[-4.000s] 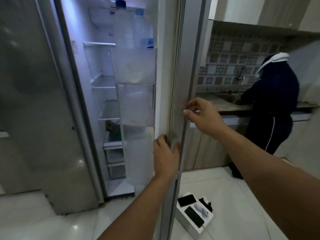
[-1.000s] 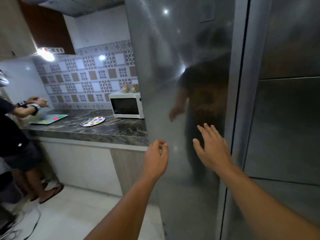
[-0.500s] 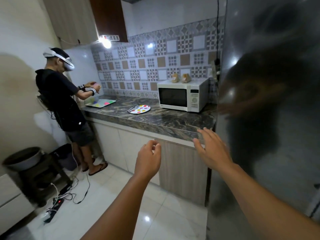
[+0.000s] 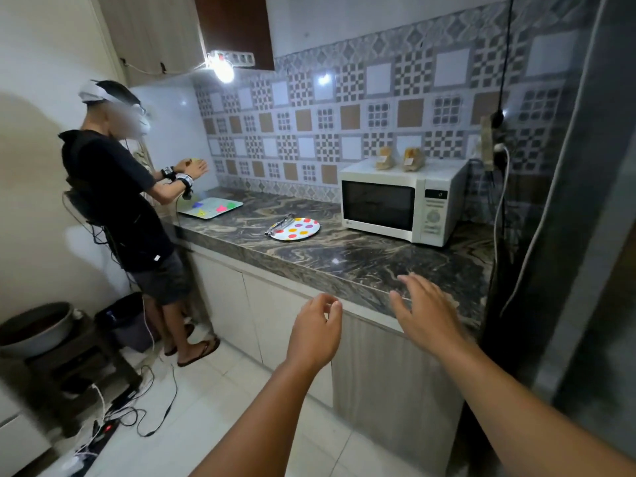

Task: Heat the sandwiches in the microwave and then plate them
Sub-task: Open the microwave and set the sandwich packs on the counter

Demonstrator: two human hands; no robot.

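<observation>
A white microwave [image 4: 395, 204] stands with its door closed at the right end of the dark marble counter [image 4: 344, 259]. Two wrapped sandwiches [image 4: 399, 159] sit on its top. Left of it lies a polka-dot plate [image 4: 297, 229] with metal tongs [image 4: 279, 224] resting across its rim. My left hand [image 4: 315, 327] hangs in the air in front of the counter's edge, fingers loosely curled and holding nothing. My right hand [image 4: 425, 309] is held out over the counter edge with fingers spread, also holding nothing.
Another person [image 4: 127, 208] stands at the counter's left end over a board with coloured shapes [image 4: 210, 208]. The dark fridge side [image 4: 585, 235] fills the right. Cables and a power strip [image 4: 110, 421] lie on the floor by a stool holding a basin [image 4: 34, 328].
The fridge door was closed and I turned left from it toward the counter. The microwave and plate came into full view. Both hands stayed raised with nothing in them.
</observation>
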